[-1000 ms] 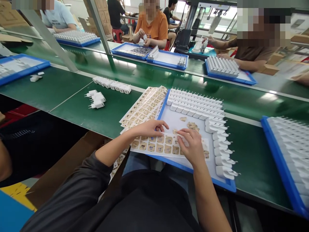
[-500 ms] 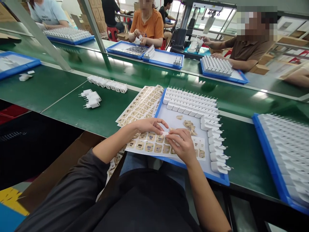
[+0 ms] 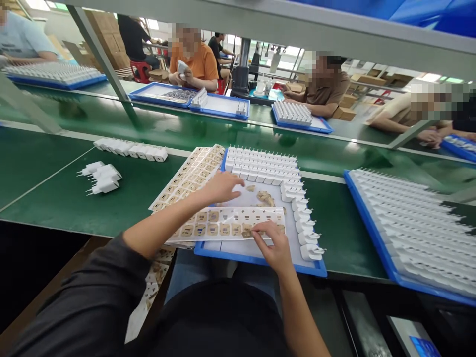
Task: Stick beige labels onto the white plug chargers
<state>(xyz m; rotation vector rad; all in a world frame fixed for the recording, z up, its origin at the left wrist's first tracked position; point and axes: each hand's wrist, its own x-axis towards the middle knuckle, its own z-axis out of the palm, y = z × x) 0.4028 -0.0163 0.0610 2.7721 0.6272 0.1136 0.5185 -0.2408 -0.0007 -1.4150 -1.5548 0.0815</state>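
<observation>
My right hand (image 3: 273, 243) pinches a tan sticker (image 3: 247, 233) at the lower row of a clear-backed sticker sheet (image 3: 225, 229). That sheet lies across the near part of a blue-rimmed tray (image 3: 256, 259). My left hand (image 3: 223, 187) hovers over the tray's left side, fingers apart and holding nothing visible. Just beyond its fingertips are loose tan scraps (image 3: 265, 198). White plug adapters (image 3: 260, 166) stand in rows along the tray's far and right sides, pins outward. More sticker sheets (image 3: 189, 173) are stacked to the tray's left.
Several white adapters (image 3: 104, 178) lie on the green table at left, behind them a row of adapters (image 3: 130, 148). A full blue tray (image 3: 372, 248) stands at right. A metal beam (image 3: 260, 20) crosses overhead. Other people sit across the line.
My hands have separated: the left moved away from the sheet toward the scraps, while the right shifted to the lower sticker row. The camera view has turned right and tilted up.
</observation>
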